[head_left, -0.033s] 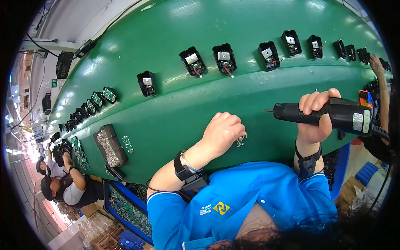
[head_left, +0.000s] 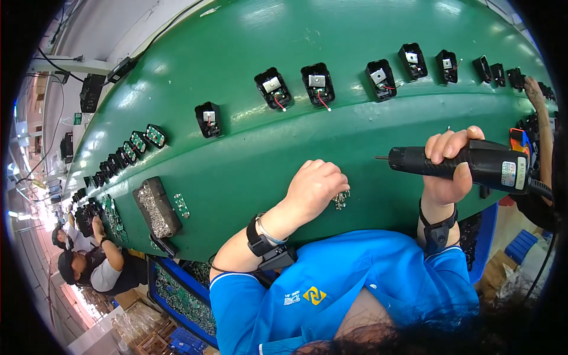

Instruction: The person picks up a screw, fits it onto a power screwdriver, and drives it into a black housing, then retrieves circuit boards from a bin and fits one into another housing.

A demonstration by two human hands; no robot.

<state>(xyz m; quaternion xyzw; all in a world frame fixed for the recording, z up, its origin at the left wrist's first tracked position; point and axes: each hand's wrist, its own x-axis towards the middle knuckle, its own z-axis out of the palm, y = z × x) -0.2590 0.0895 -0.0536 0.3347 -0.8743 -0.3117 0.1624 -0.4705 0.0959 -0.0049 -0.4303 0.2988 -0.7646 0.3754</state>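
My right hand (head_left: 451,160) is wrapped round a black electric screwdriver (head_left: 414,163), held level with its thin bit pointing left. My left hand (head_left: 316,188) is curled palm down over the green work surface (head_left: 361,133), with small metal screws (head_left: 340,200) showing at its closed fingertips. The fingers hide part of these screws. Ahead, beyond both hands, stand open black housings, among them one (head_left: 318,84) and another (head_left: 273,89). Each contains a silvery metal plate, and short red wires hang out.
A dark tray (head_left: 157,207) full of screws lies to the left, beside a green circuit board (head_left: 181,205). More housings with boards (head_left: 137,141) line the far left. Blue bins (head_left: 183,302) sit below the edge. Co-workers are at the left (head_left: 97,266) and far right (head_left: 535,94).
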